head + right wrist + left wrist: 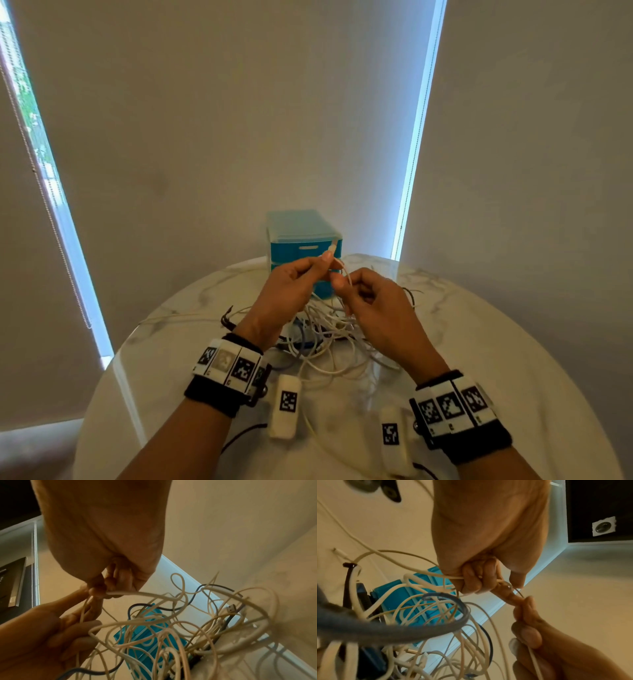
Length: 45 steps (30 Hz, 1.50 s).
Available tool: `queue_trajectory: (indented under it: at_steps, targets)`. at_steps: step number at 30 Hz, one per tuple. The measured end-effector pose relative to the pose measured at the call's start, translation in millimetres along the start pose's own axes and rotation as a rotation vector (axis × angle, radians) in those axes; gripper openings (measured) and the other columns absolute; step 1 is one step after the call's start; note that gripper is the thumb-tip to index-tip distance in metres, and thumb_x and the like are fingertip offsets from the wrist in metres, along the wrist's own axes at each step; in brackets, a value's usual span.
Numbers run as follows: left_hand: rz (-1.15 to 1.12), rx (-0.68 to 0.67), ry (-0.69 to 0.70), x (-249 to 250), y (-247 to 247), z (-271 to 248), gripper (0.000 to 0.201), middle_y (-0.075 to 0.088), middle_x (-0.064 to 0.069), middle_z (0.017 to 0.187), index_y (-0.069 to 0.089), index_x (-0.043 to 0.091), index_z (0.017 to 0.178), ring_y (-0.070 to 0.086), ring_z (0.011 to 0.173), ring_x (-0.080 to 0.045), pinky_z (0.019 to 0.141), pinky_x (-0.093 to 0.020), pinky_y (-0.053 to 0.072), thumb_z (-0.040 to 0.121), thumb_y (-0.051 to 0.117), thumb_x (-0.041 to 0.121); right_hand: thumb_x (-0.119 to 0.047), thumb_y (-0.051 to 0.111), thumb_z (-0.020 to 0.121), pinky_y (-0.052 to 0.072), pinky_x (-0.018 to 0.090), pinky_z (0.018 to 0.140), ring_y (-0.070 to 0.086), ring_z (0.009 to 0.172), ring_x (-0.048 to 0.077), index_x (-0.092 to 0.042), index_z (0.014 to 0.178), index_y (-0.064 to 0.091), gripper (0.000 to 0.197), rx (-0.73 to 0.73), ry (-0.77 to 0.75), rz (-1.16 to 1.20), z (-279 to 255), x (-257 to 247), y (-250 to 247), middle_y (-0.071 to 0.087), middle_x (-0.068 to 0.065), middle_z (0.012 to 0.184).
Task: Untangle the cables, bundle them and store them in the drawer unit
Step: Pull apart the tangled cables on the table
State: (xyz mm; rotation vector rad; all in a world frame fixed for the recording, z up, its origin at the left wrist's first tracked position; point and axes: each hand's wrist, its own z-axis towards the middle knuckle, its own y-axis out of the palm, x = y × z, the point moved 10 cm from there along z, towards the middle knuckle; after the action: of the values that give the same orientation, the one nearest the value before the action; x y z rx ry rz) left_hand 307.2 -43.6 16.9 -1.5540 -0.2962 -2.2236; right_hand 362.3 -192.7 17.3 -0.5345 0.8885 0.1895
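A tangle of white cables [329, 329] with a few grey and dark ones lies on the round marble table [496, 342], just in front of the blue drawer unit [303, 240]. My left hand [308, 274] is raised over the tangle and pinches a white cable near its plug end [331, 247]. My right hand [356, 287] pinches the same white cable [123, 593] a little lower. Both hands hold it up; loops hang down from them. In the left wrist view my left hand [481, 580] grips the white strand, with a thick grey cable [402, 627] looping close by.
The drawer unit stands at the far edge of the table, its drawers closed. A USB plug [231, 608] sticks out of the tangle. Loose cable ends trail to the left [178, 317] and right [411, 294]. Blinds and window strips are behind.
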Motion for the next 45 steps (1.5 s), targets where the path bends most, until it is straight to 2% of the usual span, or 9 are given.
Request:
queue_trajectory:
  at_steps: [8, 13, 16, 19, 21, 29, 35, 40, 45]
  targets:
    - [0.164, -0.027, -0.069, -26, -18, 5, 0.03, 0.08, 0.02, 0.111, 0.087, 0.025, 0.107, 0.067, 0.102, 0.011, 0.084, -0.017, 0.046, 0.106, 0.063, 0.043, -0.031, 0.048, 0.115, 0.038, 0.02, 0.051, 0.043, 0.057, 0.009, -0.024, 0.116, 0.071, 0.024, 0.447, -0.073, 0.334, -7, -13, -73, 0.055, 0.008, 0.072]
    - [-0.12, 0.084, -0.147, -28, -23, 8, 0.055, 0.081, 0.01, 0.117, 0.077, 0.023, 0.123, 0.034, 0.052, -0.009, 0.051, -0.025, 0.028, 0.105, 0.048, 0.066, -0.029, 0.051, 0.114, 0.038, 0.02, 0.052, 0.044, 0.058, 0.009, -0.025, 0.119, 0.074, 0.024, 0.374, -0.097, 0.346, -6, -16, -69, 0.056, 0.004, 0.07]
    - [-0.411, 0.182, -0.124, -30, -39, 11, 0.06, 0.08, 0.0, 0.122, 0.072, 0.014, 0.127, 0.022, 0.046, -0.007, 0.044, -0.023, 0.02, 0.106, 0.047, 0.064, -0.029, 0.057, 0.111, 0.048, 0.026, 0.059, 0.056, 0.064, 0.013, -0.033, 0.103, 0.079, 0.024, 0.064, -0.017, 0.093, 2, 1, -52, 0.068, -0.013, 0.075]
    - [-0.524, 0.265, -0.146, -37, -49, 10, 0.061, 0.081, -0.002, 0.109, 0.077, 0.01, 0.117, 0.024, 0.041, -0.005, 0.039, -0.02, 0.018, 0.1, 0.058, 0.065, -0.03, 0.06, 0.108, 0.05, 0.024, 0.073, 0.063, 0.071, -0.002, -0.04, 0.093, 0.08, 0.026, -0.524, 0.142, -0.244, -15, 35, -11, 0.074, -0.024, 0.084]
    - [-0.425, 0.291, -0.149, -37, -46, 7, 0.049, 0.078, 0.0, 0.096, 0.081, 0.013, 0.109, 0.025, 0.044, -0.006, 0.039, -0.02, 0.02, 0.097, 0.068, 0.058, -0.033, 0.063, 0.107, 0.047, 0.022, 0.081, 0.06, 0.072, -0.008, -0.038, 0.095, 0.082, 0.022, -0.629, 0.207, -0.328, -24, 48, -6, 0.072, -0.027, 0.08]
    - [-0.101, 0.091, -0.105, -22, -1, 2, 0.024, 0.067, 0.003, 0.072, 0.078, 0.01, 0.1, 0.041, 0.049, -0.006, 0.047, -0.022, 0.032, 0.099, 0.074, 0.033, -0.02, 0.069, 0.098, 0.048, 0.015, 0.064, 0.067, 0.074, -0.005, -0.032, 0.102, 0.079, 0.017, -0.15, 0.198, -0.072, 2, 37, -37, 0.077, -0.007, 0.094]
    - [0.087, 0.108, -0.235, -44, -10, 0, 0.043, 0.061, 0.01, 0.062, 0.081, 0.02, 0.093, 0.041, 0.048, -0.004, 0.048, -0.023, 0.032, 0.1, 0.065, 0.059, -0.051, 0.076, 0.094, 0.05, 0.02, 0.074, 0.07, 0.078, -0.003, -0.034, 0.099, 0.076, 0.018, -0.36, 0.185, -0.329, -9, 46, -2, 0.078, -0.011, 0.087]
    - [0.025, 0.101, -0.275, -48, -16, 3, 0.061, 0.038, 0.005, 0.057, 0.077, 0.017, 0.101, 0.029, 0.046, -0.008, 0.045, -0.024, 0.023, 0.1, 0.051, 0.072, -0.039, 0.071, 0.103, 0.049, 0.02, 0.065, 0.06, 0.07, 0.009, -0.03, 0.099, 0.075, 0.011, 0.186, -0.046, 0.027, 0, -4, -60, 0.075, -0.007, 0.091]
    - [-0.086, 0.115, -0.202, -34, -14, 1, 0.073, 0.038, 0.008, 0.053, 0.083, 0.024, 0.108, 0.028, 0.045, -0.008, 0.045, -0.025, 0.022, 0.099, 0.038, 0.081, -0.043, 0.076, 0.097, 0.057, 0.025, 0.071, 0.069, 0.079, 0.008, -0.032, 0.1, 0.079, 0.011, -0.313, -0.024, -0.034, -11, -15, -2, 0.078, -0.01, 0.095]
